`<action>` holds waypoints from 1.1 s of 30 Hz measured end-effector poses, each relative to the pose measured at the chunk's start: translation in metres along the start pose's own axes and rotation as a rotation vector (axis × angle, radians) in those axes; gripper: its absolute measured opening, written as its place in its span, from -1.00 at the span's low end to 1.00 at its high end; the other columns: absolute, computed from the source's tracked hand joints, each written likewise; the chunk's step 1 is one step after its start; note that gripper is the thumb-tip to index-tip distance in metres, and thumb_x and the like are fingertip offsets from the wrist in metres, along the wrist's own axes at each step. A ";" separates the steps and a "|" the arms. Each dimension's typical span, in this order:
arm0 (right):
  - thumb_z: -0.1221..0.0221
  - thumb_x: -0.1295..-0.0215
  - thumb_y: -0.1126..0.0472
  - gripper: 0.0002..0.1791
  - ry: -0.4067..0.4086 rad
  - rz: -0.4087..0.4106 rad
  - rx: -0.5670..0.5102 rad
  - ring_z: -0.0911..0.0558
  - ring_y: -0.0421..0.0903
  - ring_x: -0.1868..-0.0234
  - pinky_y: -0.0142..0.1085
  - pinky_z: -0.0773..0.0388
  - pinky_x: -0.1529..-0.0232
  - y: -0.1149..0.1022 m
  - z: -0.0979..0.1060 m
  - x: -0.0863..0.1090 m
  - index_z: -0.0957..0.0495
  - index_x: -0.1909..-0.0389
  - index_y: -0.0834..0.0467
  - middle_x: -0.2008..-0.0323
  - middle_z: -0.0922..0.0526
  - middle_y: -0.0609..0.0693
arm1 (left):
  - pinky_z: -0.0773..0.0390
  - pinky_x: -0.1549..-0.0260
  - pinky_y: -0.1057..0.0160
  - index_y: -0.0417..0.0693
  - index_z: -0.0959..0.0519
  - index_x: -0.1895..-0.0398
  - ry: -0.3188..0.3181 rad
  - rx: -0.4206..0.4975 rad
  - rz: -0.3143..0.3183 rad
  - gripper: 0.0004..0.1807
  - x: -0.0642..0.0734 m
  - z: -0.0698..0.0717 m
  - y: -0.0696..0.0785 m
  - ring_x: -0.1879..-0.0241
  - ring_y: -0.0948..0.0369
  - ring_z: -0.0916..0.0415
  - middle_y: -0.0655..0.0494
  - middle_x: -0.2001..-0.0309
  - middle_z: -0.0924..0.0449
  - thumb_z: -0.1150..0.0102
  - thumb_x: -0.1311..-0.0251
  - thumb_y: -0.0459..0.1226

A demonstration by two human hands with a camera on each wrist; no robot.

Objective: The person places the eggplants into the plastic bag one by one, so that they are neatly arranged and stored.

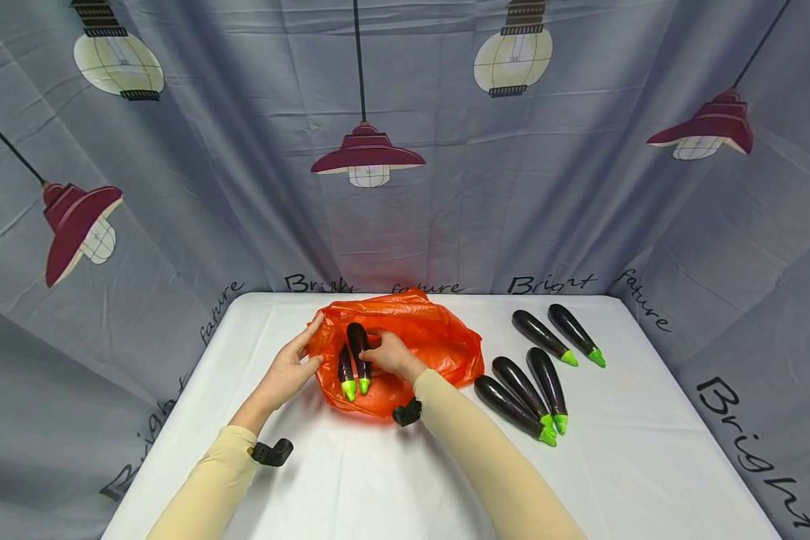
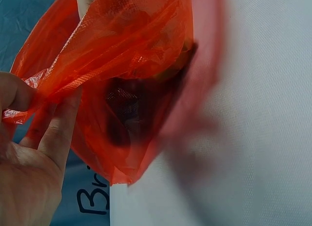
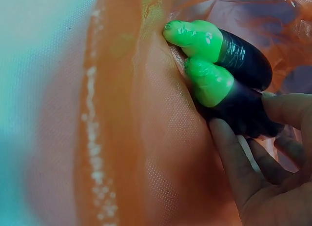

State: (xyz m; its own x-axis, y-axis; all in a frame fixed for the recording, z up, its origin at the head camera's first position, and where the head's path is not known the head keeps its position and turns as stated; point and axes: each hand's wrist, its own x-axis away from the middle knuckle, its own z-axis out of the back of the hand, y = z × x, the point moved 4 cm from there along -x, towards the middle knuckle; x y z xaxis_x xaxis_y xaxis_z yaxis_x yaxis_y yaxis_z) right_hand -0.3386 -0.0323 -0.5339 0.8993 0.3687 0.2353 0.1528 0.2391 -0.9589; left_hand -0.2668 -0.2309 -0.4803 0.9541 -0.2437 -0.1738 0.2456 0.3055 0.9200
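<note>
An orange-red plastic bag (image 1: 442,337) lies on the white table with its mouth spread toward me. Its left rim is pinched between the thumb and fingers of my left hand (image 1: 286,379), seen close up in the left wrist view. Two dark purple eggplants (image 1: 346,367) with bright green stem ends lie side by side inside the bag. My right hand (image 1: 394,355) reaches into the mouth and grips the right-hand eggplant (image 3: 243,106), thumb on one side and fingers on the other. In the left wrist view the eggplants show only as dark shapes through the plastic.
To the right of the bag, three eggplants (image 1: 543,379) lie close together, stems toward me. Two more eggplants (image 1: 570,330) lie farther back near the table's rear edge. A grey curtain (image 1: 439,225) with printed lamps hangs behind the white table (image 1: 634,450).
</note>
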 end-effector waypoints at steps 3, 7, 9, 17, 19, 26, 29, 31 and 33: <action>-0.30 -0.32 0.40 -0.27 -0.004 0.004 -0.010 -0.72 0.12 0.16 0.00 -0.73 0.19 0.001 0.001 0.001 -0.30 -0.50 0.23 -0.19 -0.55 0.32 | -0.08 -0.43 0.06 0.31 -0.07 -0.65 0.003 0.004 0.004 -0.11 0.001 0.000 0.000 -0.57 0.03 0.07 0.15 -0.63 0.09 -0.04 -0.36 -0.52; -0.30 -0.32 0.39 -0.25 -0.005 0.013 -0.013 -0.71 0.13 0.11 0.01 -0.72 0.16 0.000 0.004 0.002 -0.27 -0.51 0.25 -0.18 -0.56 0.31 | -0.10 -0.42 0.13 0.32 -0.07 -0.65 0.003 0.004 0.001 -0.12 0.000 -0.001 0.001 -0.57 0.04 0.07 0.16 -0.63 0.08 -0.04 -0.37 -0.52; -0.30 -0.33 0.38 -0.25 -0.003 0.016 -0.009 -0.70 0.12 0.10 0.02 -0.72 0.15 0.000 0.006 0.003 -0.27 -0.51 0.25 -0.18 -0.56 0.29 | -0.10 -0.42 0.13 0.32 -0.07 -0.65 0.002 0.005 0.000 -0.12 0.000 -0.001 0.002 -0.57 0.03 0.07 0.17 -0.63 0.08 -0.05 -0.37 -0.51; -0.28 -0.34 0.38 -0.25 -0.022 0.026 -0.009 -0.71 0.23 0.14 0.06 -0.69 0.09 0.000 0.013 0.012 -0.25 -0.52 0.26 -0.13 -0.56 0.32 | -0.15 -0.40 -0.02 0.32 -0.07 -0.64 0.007 0.002 0.014 -0.13 0.001 0.000 0.001 -0.55 -0.03 -0.02 0.15 -0.63 0.10 -0.07 -0.37 -0.49; -0.28 -0.34 0.38 -0.26 -0.025 0.030 -0.011 -0.69 0.29 0.12 0.08 -0.68 0.06 -0.002 0.015 0.016 -0.26 -0.51 0.27 -0.17 -0.53 0.35 | -0.15 -0.41 -0.04 0.31 -0.07 -0.64 0.010 0.003 0.012 -0.13 0.001 0.000 0.001 -0.55 -0.04 -0.02 0.13 -0.63 0.11 -0.07 -0.37 -0.50; -0.30 -0.31 0.36 -0.30 -0.042 0.091 0.023 -0.65 0.32 0.02 0.08 -0.67 0.04 -0.007 0.023 0.032 -0.32 -0.46 0.32 -0.25 -0.46 0.40 | -0.21 -0.38 0.02 0.35 -0.07 -0.64 0.017 -0.025 0.007 -0.16 0.002 0.000 0.000 -0.54 -0.04 -0.04 0.14 -0.63 0.08 -0.07 -0.42 -0.44; -0.29 -0.33 0.33 -0.32 -0.067 0.110 0.052 -0.64 0.33 0.01 0.09 -0.67 0.04 -0.008 0.026 0.038 -0.33 -0.45 0.33 -0.26 -0.47 0.38 | -0.38 -0.27 0.22 0.30 -0.07 -0.65 0.018 -0.028 0.008 -0.19 0.003 -0.001 0.000 -0.52 -0.07 -0.09 0.12 -0.64 0.10 -0.08 -0.44 -0.41; -0.29 -0.35 0.31 -0.33 -0.083 0.115 0.058 -0.66 0.33 0.04 0.10 -0.67 0.05 -0.008 0.028 0.042 -0.34 -0.45 0.31 -0.26 -0.48 0.36 | -0.43 -0.18 0.36 0.26 -0.07 -0.65 0.023 -0.024 0.004 -0.20 0.003 -0.002 0.001 -0.51 -0.09 -0.10 0.09 -0.64 0.11 -0.09 -0.45 -0.39; -0.31 -0.35 0.28 -0.33 -0.094 0.120 0.063 -0.68 0.34 0.08 0.12 -0.67 0.08 -0.009 0.031 0.046 -0.35 -0.45 0.29 -0.26 -0.49 0.34 | -0.44 -0.11 0.45 0.26 -0.08 -0.65 0.028 -0.012 0.001 -0.21 0.003 -0.002 0.001 -0.51 -0.11 -0.11 0.07 -0.64 0.11 -0.09 -0.46 -0.39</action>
State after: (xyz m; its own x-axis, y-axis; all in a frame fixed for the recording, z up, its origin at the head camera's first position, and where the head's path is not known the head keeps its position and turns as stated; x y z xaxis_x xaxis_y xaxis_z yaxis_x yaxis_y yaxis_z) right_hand -0.3116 0.0101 -0.5097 0.8670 0.4794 0.1357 0.0177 0.2425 -0.9700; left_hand -0.2635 -0.2291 -0.4804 0.9587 -0.2178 -0.1829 0.2466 0.3163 0.9160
